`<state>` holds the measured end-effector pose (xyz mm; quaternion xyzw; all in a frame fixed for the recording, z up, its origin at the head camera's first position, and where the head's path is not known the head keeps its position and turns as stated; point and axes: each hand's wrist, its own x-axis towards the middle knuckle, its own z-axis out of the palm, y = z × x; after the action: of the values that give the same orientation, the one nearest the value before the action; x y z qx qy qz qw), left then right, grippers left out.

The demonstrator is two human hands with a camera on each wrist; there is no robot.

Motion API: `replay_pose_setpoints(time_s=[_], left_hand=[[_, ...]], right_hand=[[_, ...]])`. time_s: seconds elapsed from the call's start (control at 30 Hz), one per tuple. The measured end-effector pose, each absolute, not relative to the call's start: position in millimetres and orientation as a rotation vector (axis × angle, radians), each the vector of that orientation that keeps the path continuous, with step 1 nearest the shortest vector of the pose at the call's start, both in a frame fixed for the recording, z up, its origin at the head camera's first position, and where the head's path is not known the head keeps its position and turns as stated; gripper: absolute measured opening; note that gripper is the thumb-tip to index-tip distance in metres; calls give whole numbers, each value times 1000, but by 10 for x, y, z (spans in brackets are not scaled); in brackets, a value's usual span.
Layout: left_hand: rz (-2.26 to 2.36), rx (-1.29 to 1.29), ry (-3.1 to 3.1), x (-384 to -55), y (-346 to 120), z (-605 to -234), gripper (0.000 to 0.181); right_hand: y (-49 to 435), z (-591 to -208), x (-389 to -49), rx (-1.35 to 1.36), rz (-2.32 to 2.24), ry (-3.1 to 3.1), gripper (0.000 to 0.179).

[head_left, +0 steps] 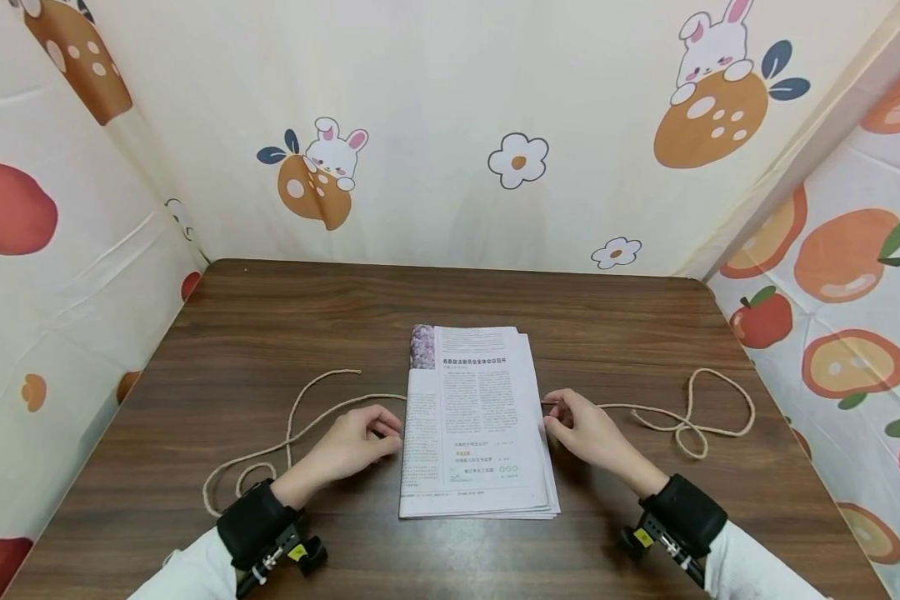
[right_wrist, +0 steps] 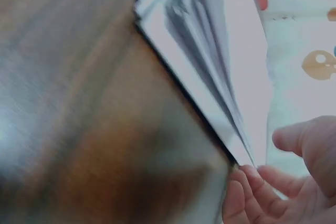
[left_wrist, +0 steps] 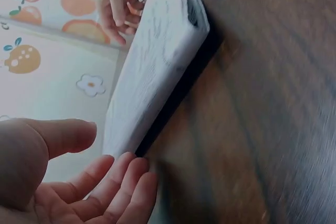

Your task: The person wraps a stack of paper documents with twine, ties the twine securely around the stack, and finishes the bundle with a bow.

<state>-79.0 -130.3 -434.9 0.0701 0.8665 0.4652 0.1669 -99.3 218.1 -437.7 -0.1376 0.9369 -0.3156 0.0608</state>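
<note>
A folded stack of newspaper (head_left: 480, 425) lies flat on the wooden table between both hands. Beside its left edge is my left hand (head_left: 360, 443); in the left wrist view its thumb stands apart from loosely bent fingers (left_wrist: 137, 182), close to the folded side. My right hand (head_left: 591, 433) is at the opposite edge, where the right wrist view shows fingertips (right_wrist: 251, 174) at the loose page edges, thumb away. A beige rope (head_left: 322, 417) reaches the paper's left side, and rope (head_left: 708, 428) emerges on the right near my right hand. The stretch between is hidden.
The brown table (head_left: 330, 308) has its far edge against a printed cloth wall (head_left: 435, 225). Similar cloth (head_left: 855, 367) hangs along the right side and the left. Loops of rope lie on both sides of the paper. Each wrist wears a black strap with a camera.
</note>
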Motion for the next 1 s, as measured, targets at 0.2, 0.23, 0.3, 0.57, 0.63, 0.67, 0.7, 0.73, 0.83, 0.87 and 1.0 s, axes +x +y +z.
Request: replay_pose_setpoints(time_s=[0.2,0.23,0.3,0.57,0.63,0.67,0.7,0.73,0.83,0.87,1.0], left_hand=[[1238,310,2629,-848,-1503,-4221,19],[1208,321,2675,-866,-1541,-4201,19],[1149,325,2758,-906,-1623,-4161,18],[1019,261,2873,-1044,-2009,-4103,20],[990,234,2870,-1060,-2097,-4098,22],[971,221,2867,-1066,-2136,-4098,22],[950,212,2869,-1074,-2171,-4100,23],[929,200,2866,-1078,-2203,-4100,23],[851,159,2873,-1083,-2269,-4104,24],[826,144,2877,-1081,-2282,-4107,24],[716,61,2885,-1067,-2308,-4105,25]], right_hand=[[2227,-4298,-1038,-583,-913,2883,22],[2232,-4291,-1043,-613,-908,2891,21],[2238,-4283,-1054,-662,-899,2908,19],[2223,-4265,-1078,-843,-845,2946,19],[2206,-4259,-1082,-893,-824,2942,19],[2196,-4256,-1083,-916,-814,2941,19],[2184,-4254,-1086,-946,-801,2942,19],[2172,-4252,-1089,-972,-787,2943,19],[2129,-4242,-1096,-1063,-750,2939,18],[2114,-4238,-1099,-1092,-740,2938,18],[2055,-4202,-1099,-1176,-700,2905,16]])
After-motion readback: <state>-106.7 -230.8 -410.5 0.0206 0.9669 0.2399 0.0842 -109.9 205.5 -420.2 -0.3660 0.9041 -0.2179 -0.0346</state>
